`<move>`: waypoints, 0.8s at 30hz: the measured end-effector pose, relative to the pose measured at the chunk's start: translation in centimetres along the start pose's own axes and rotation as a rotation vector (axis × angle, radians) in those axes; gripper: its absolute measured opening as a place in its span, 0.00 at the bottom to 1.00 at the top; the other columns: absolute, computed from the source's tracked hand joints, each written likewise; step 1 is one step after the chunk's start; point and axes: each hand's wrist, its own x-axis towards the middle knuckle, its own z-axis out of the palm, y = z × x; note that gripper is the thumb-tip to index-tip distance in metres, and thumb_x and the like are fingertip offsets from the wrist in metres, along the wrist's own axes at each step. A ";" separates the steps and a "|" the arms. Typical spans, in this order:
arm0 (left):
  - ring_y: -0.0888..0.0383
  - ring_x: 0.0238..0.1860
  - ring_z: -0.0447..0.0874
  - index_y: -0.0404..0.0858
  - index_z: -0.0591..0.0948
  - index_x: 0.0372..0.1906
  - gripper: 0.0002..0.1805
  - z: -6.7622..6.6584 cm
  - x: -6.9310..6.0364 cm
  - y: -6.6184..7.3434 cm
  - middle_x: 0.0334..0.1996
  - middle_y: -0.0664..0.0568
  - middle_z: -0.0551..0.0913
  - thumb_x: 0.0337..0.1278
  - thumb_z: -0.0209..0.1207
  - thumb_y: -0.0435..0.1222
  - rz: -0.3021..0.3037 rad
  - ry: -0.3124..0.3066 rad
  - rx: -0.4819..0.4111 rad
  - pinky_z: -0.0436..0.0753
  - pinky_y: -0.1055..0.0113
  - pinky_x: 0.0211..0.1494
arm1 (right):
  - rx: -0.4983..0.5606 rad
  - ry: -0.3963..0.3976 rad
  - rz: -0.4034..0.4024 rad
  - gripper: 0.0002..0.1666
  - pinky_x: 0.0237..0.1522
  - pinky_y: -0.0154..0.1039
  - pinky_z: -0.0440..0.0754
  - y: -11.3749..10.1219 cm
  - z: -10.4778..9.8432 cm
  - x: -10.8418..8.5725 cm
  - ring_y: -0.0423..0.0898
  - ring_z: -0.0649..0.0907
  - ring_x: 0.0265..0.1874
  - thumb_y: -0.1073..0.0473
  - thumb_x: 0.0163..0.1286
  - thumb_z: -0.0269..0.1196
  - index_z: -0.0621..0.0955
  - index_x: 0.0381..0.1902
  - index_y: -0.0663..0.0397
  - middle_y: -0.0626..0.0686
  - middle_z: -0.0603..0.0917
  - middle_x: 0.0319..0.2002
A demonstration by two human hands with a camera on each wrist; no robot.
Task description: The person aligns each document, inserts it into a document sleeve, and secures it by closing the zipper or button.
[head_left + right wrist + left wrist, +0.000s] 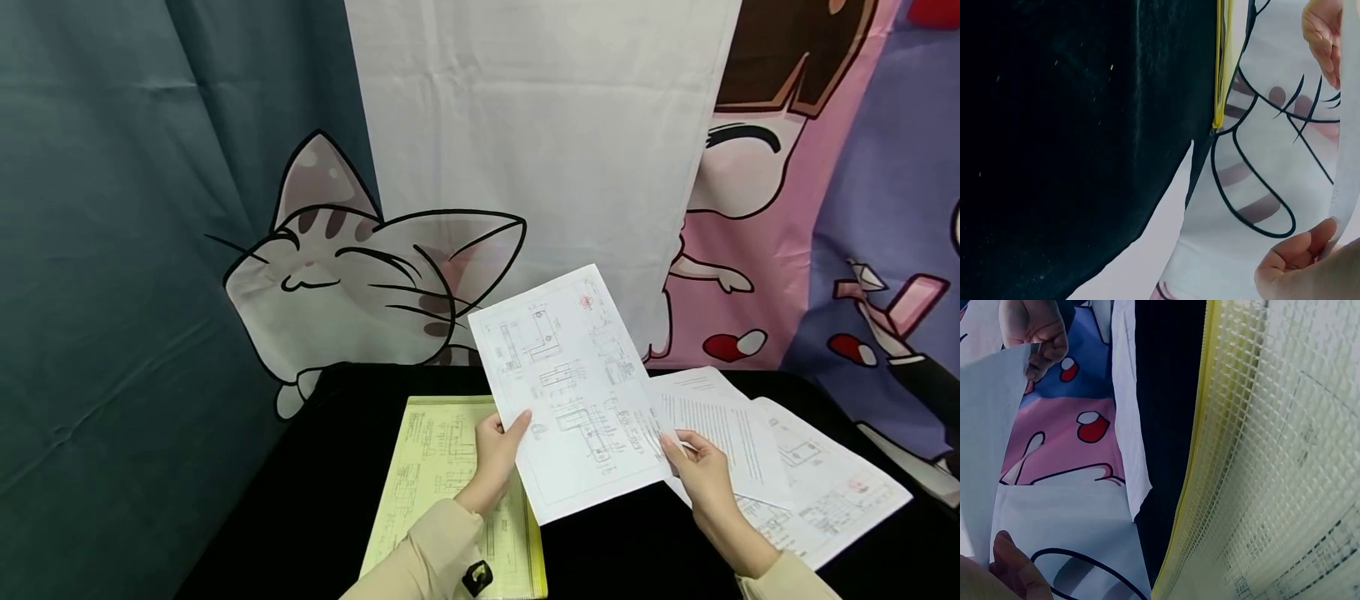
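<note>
One white paper sheet with thin drawings (pixel 570 383) is up, pinched by my left hand (pixel 497 457) and my right hand (pixel 705 477) above the black desk (pixel 315 483), so I think lifting it is done, while loose white printed papers (pixel 757 442) and the yellow mesh folder (pixel 408 500) are left lying.

A white sheet (pixel 573 387) between the left fingers (pixel 519 426) and right fingers (pixel 672 452) bears grey line drawings and a red mark. Below the left fingers lies a mesh-patterned yellow pouch (pixel 1266 437) on the black desk (pixel 315 500). The backdrop (pixel 555 125) behind them is teal, white, pink and purple.
</note>
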 end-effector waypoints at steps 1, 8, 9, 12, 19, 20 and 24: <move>0.63 0.29 0.85 0.28 0.79 0.43 0.16 -0.1 0.1 0.0 0.33 0.44 0.86 0.61 0.59 0.39 -0.015 0.007 0.002 0.85 0.72 0.32 | -0.010 -0.007 -0.004 0.13 0.22 0.27 0.76 0.0 0.1 -0.1 0.30 0.76 0.17 0.60 0.71 0.55 0.73 0.45 0.66 0.33 0.78 0.16; 0.57 0.28 0.86 0.27 0.79 0.45 0.14 -0.7 0.9 -0.1 0.36 0.37 0.86 0.61 0.58 0.35 -0.048 0.071 0.064 0.84 0.72 0.29 | 0.033 -0.090 -0.027 0.11 0.24 0.27 0.80 0.0 0.3 -0.5 0.31 0.79 0.21 0.62 0.70 0.57 0.74 0.43 0.66 0.33 0.80 0.20; 0.57 0.28 0.86 0.27 0.80 0.45 0.14 -0.8 0.9 -0.2 0.36 0.37 0.86 0.61 0.59 0.35 -0.045 0.074 0.072 0.84 0.72 0.29 | 0.027 -0.102 -0.025 0.12 0.25 0.27 0.80 0.0 0.4 -0.6 0.32 0.80 0.21 0.61 0.70 0.57 0.74 0.44 0.67 0.33 0.80 0.20; 0.58 0.27 0.86 0.27 0.80 0.45 0.14 -1.1 1.1 -0.1 0.35 0.38 0.86 0.60 0.59 0.35 -0.040 0.080 0.090 0.84 0.71 0.28 | 0.009 -0.130 -0.015 0.16 0.26 0.27 0.81 0.1 0.4 -0.7 0.32 0.80 0.23 0.61 0.69 0.58 0.73 0.46 0.70 0.34 0.80 0.22; 0.58 0.27 0.86 0.27 0.79 0.45 0.15 -2.3 1.2 -0.1 0.34 0.37 0.86 0.61 0.59 0.36 -0.001 0.021 0.131 0.84 0.72 0.28 | 0.024 -0.145 -0.046 0.05 0.25 0.28 0.80 0.0 0.3 -0.7 0.32 0.79 0.23 0.61 0.67 0.60 0.78 0.38 0.58 0.35 0.81 0.22; 0.59 0.26 0.85 0.27 0.79 0.45 0.15 -2.5 1.2 -0.1 0.34 0.37 0.86 0.61 0.59 0.36 0.007 0.001 0.142 0.83 0.72 0.27 | 0.029 -0.150 -0.057 0.05 0.25 0.28 0.80 0.0 0.3 -0.6 0.32 0.79 0.23 0.61 0.67 0.60 0.78 0.37 0.58 0.35 0.81 0.22; 0.61 0.24 0.84 0.27 0.79 0.46 0.15 -3.3 1.0 -0.2 0.34 0.36 0.85 0.61 0.59 0.36 0.014 -0.093 0.175 0.83 0.72 0.26 | 0.036 -0.182 -0.076 0.10 0.28 0.29 0.82 -0.3 0.1 -0.4 0.32 0.81 0.25 0.62 0.68 0.58 0.76 0.43 0.65 0.34 0.82 0.24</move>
